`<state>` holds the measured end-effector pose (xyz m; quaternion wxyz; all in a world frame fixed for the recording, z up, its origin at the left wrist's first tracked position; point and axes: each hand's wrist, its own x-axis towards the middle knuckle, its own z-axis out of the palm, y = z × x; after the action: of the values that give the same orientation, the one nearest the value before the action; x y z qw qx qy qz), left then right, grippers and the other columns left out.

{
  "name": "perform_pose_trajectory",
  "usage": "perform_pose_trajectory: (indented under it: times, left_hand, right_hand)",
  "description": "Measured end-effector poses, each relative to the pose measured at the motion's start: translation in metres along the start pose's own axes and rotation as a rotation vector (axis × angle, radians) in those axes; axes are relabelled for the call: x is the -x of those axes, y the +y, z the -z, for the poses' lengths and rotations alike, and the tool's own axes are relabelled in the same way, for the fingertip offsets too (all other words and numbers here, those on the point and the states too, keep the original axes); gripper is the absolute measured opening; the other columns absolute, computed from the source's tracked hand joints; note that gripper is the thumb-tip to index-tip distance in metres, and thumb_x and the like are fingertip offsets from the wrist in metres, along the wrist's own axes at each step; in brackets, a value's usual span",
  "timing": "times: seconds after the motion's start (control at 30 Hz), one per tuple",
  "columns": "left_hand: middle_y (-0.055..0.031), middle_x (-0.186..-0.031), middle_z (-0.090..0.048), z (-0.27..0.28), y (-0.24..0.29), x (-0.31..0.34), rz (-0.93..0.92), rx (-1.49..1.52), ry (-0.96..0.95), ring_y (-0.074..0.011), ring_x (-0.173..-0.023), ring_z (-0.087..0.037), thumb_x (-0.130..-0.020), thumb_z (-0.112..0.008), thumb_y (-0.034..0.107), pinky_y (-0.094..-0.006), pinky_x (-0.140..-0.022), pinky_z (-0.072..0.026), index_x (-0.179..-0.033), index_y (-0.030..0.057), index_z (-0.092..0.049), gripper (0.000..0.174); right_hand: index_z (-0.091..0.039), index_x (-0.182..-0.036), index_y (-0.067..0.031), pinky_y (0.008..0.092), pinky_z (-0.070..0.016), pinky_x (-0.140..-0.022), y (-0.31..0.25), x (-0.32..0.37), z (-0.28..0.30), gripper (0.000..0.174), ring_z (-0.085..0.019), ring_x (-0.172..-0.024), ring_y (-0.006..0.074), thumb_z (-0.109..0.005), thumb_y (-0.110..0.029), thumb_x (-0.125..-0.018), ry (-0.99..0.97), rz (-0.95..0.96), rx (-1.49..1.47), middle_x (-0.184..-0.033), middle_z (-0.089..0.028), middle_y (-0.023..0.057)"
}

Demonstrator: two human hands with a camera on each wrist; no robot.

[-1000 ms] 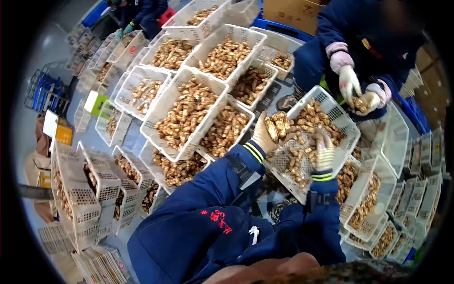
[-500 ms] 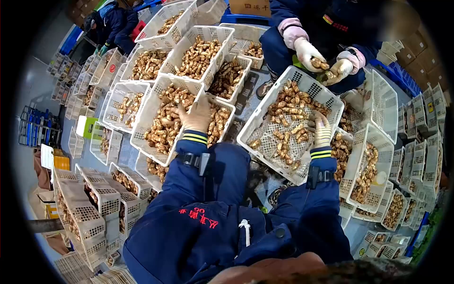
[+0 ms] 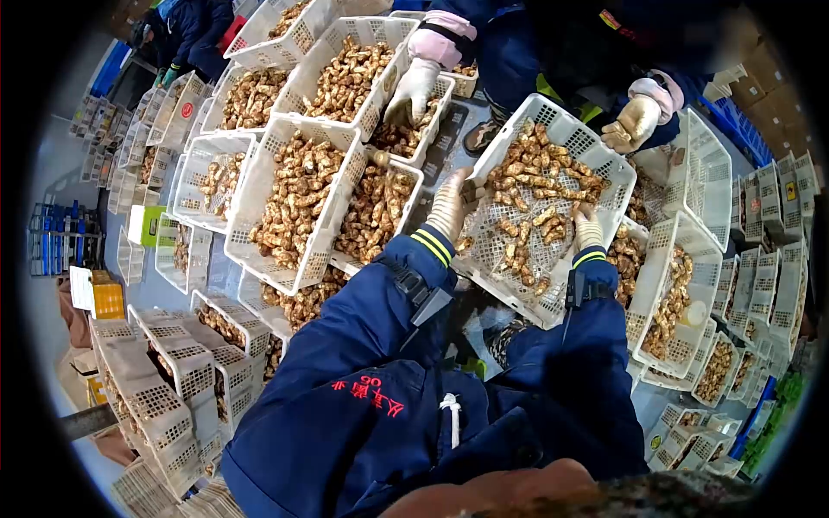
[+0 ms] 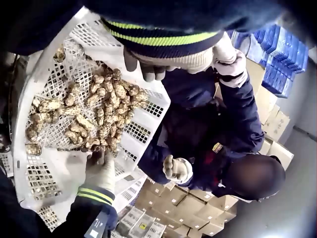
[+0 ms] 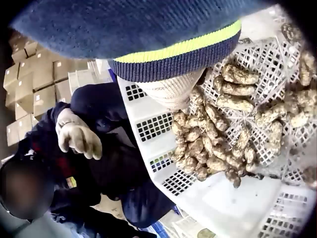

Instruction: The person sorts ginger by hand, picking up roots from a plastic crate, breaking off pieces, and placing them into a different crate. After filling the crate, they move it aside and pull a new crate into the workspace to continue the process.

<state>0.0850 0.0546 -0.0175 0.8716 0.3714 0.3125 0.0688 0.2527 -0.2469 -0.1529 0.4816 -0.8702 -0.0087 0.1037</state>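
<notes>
The left hand [image 3: 451, 205] and right hand [image 3: 589, 231] are lying flat-fingered, gripping nothing, on brown tubers [image 3: 527, 186] in a tilted white basket [image 3: 596, 147], seemingly half emptied, many remaining.

Persons: three, namely the wearer, a person opposite [image 3: 553, 52] and a person at the far rear [image 3: 186, 30].
Gloved hands: four, namely the wearer's left hand [image 3: 449, 207] and right hand [image 3: 589, 231], plus two opposite.
White perforated plastic crates [image 3: 596, 148]: well over a dozen.
Knobbly brown roots [image 3: 527, 186]: too many to count.
</notes>
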Motion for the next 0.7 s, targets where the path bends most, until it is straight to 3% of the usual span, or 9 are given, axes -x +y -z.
perform_pose_trajectory:
  times: [0.03, 0.13, 0.2, 0.27, 0.33, 0.4, 0.43, 0.57, 0.7]
  left_hand:
    - [-0.0072, -0.097, -0.063, 0.003, -0.003, -0.004, 0.018, -0.007, 0.017, -0.0195, -0.087, -0.060, -0.088, -0.058, 0.040, -0.0365, -0.084, -0.0445, -0.120, 0.0091, -0.054, 0.045]
    - [-0.0067, -0.094, -0.064, 0.003, -0.001, -0.006, 0.118, -0.068, 0.042, -0.0185, -0.081, -0.062, -0.089, -0.057, 0.033, -0.0360, -0.076, -0.0490, -0.119, 0.0090, -0.054, 0.038]
    - [-0.0036, -0.089, -0.064, 0.000, 0.003, -0.006, 0.185, -0.140, -0.066, -0.0142, -0.077, -0.062, -0.090, -0.056, 0.036, -0.0323, -0.071, -0.0504, -0.113, 0.0091, -0.056, 0.035]
    - [-0.0021, -0.088, -0.064, 0.001, 0.002, 0.000, 0.191, -0.227, -0.140, -0.0128, -0.075, -0.062, -0.090, -0.056, 0.037, -0.0311, -0.069, -0.0504, -0.110, 0.0089, -0.057, 0.035]
    - [-0.0027, -0.093, -0.063, 0.002, -0.005, 0.000, 0.196, -0.238, -0.200, -0.0132, -0.076, -0.061, -0.090, -0.056, 0.039, -0.0302, -0.067, -0.0508, -0.117, 0.0106, -0.057, 0.038]
    - [-0.0047, -0.097, -0.062, 0.003, -0.010, -0.005, 0.227, -0.323, -0.245, -0.0138, -0.076, -0.061, -0.091, -0.056, 0.039, -0.0305, -0.067, -0.0515, -0.124, 0.0104, -0.053, 0.044]
    - [-0.0063, -0.099, -0.062, 0.007, -0.013, -0.008, 0.198, -0.375, -0.294, -0.0139, -0.076, -0.062, -0.091, -0.056, 0.039, -0.0310, -0.067, -0.0518, -0.129, 0.0091, -0.050, 0.049]
    - [-0.0052, -0.094, -0.062, 0.015, -0.021, -0.018, 0.216, -0.391, -0.329, -0.0132, -0.075, -0.061, -0.094, -0.052, 0.033, -0.0294, -0.064, -0.0509, -0.132, 0.0081, -0.046, 0.046]
    - [-0.0030, -0.091, -0.061, 0.020, -0.031, -0.023, 0.203, -0.387, -0.367, -0.0115, -0.072, -0.057, -0.095, -0.053, 0.029, -0.0249, -0.061, -0.0472, -0.132, 0.0053, -0.047, 0.044]
  right_hand:
    - [-0.059, -0.119, -0.0060, 0.0317, -0.0429, -0.090, -0.004, 0.003, 0.003, 0.040, -0.059, -0.099, 0.0253, -0.057, -0.033, -0.090, -0.036, -0.034, 0.197, -0.111, -0.064, 0.0125]
    - [-0.057, -0.123, -0.0087, 0.0354, -0.0421, -0.094, -0.008, 0.007, -0.007, 0.044, -0.058, -0.108, 0.0319, -0.055, -0.035, -0.088, -0.073, -0.088, 0.566, -0.114, -0.062, 0.0201]
    - [-0.051, -0.130, -0.0093, 0.0375, -0.0432, -0.094, 0.002, 0.005, -0.015, 0.047, -0.057, -0.109, 0.0353, -0.052, -0.027, -0.086, -0.151, -0.139, 0.549, -0.120, -0.059, 0.0199]
    - [-0.048, -0.132, -0.0086, 0.0393, -0.0445, -0.092, 0.010, 0.002, -0.021, 0.048, -0.057, -0.107, 0.0367, -0.053, -0.023, -0.086, -0.125, -0.008, 0.564, -0.120, -0.059, 0.0212]
    - [-0.050, -0.129, -0.0156, 0.0430, -0.0454, -0.087, 0.020, -0.001, -0.028, 0.043, -0.059, -0.100, 0.0409, -0.050, -0.031, -0.089, -0.104, 0.102, 0.611, -0.107, -0.062, 0.0246]
    - [-0.055, -0.124, -0.0151, 0.0423, -0.0457, -0.088, 0.024, -0.009, -0.036, 0.039, -0.059, -0.100, 0.0398, -0.050, -0.030, -0.089, -0.238, 0.061, 0.743, -0.105, -0.063, 0.0238]
    - [-0.058, -0.120, -0.0139, 0.0415, -0.0460, -0.089, 0.027, -0.005, -0.038, 0.035, -0.060, -0.100, 0.0376, -0.051, -0.027, -0.088, -0.166, 0.215, 0.633, -0.103, -0.064, 0.0225]
    - [-0.064, -0.114, -0.0111, 0.0361, -0.0483, -0.087, -0.007, 0.008, -0.035, 0.032, -0.064, -0.096, 0.0292, -0.061, -0.021, -0.084, -0.269, 0.015, 0.504, -0.104, -0.067, 0.0159]
    - [-0.063, -0.115, -0.0085, 0.0348, -0.0482, -0.086, -0.035, 0.026, -0.026, 0.034, -0.064, -0.096, 0.0284, -0.063, -0.022, -0.083, -0.247, 0.021, 0.434, -0.102, -0.068, 0.0153]
